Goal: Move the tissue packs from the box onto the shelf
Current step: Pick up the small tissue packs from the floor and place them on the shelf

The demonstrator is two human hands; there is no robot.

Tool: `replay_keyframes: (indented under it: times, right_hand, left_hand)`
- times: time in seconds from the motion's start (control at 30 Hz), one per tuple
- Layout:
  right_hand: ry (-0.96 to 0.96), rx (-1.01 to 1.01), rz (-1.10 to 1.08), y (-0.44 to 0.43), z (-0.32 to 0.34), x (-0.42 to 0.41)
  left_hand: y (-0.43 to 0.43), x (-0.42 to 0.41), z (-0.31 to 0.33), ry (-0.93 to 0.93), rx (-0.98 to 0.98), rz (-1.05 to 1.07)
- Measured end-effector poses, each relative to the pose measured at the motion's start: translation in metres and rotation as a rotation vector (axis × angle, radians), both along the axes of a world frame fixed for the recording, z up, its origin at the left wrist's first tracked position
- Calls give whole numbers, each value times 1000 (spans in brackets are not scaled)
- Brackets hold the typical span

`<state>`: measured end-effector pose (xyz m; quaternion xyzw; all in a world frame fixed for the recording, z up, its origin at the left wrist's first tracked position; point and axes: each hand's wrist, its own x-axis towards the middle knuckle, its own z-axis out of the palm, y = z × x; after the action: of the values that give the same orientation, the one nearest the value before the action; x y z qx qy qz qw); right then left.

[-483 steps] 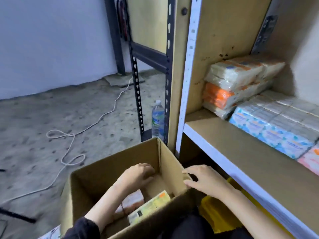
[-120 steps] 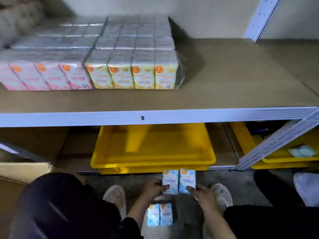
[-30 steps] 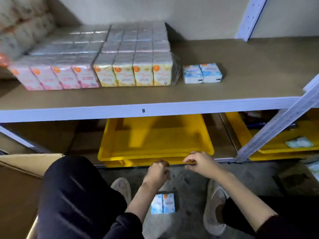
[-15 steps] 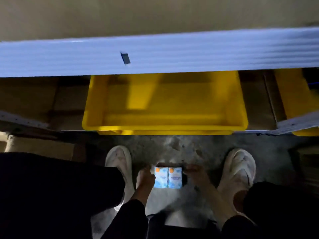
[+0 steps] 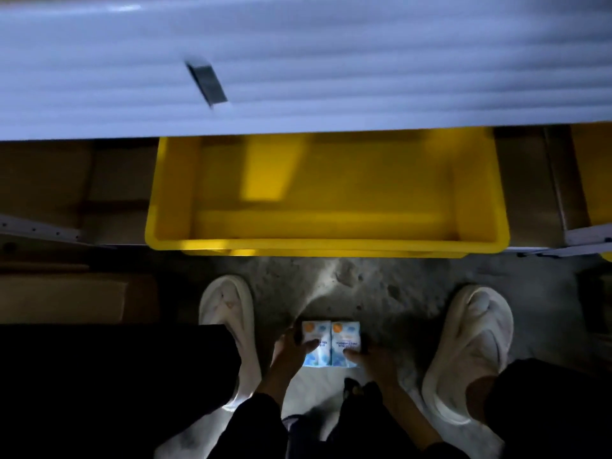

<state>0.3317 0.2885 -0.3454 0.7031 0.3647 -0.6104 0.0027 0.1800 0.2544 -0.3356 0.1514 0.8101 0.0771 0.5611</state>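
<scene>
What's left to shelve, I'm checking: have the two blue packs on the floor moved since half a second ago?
No. The blue packs stay put between the white shoes; the left hand and right hand now grip them.

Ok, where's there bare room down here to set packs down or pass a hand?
Bare concrete floor lies between the yellow tray and the tissue packs, flanked by the left shoe and right shoe. The tray's inside looks bare too. Crowded at the packs, where left hand and right hand grip them.
</scene>
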Motion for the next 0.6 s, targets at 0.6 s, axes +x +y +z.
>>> replay_keyframes:
  times: [0.6]
  right_hand:
    - [230,483,-330,56,164,29]
  left_hand:
    - [79,-14,151,-161,512,-137]
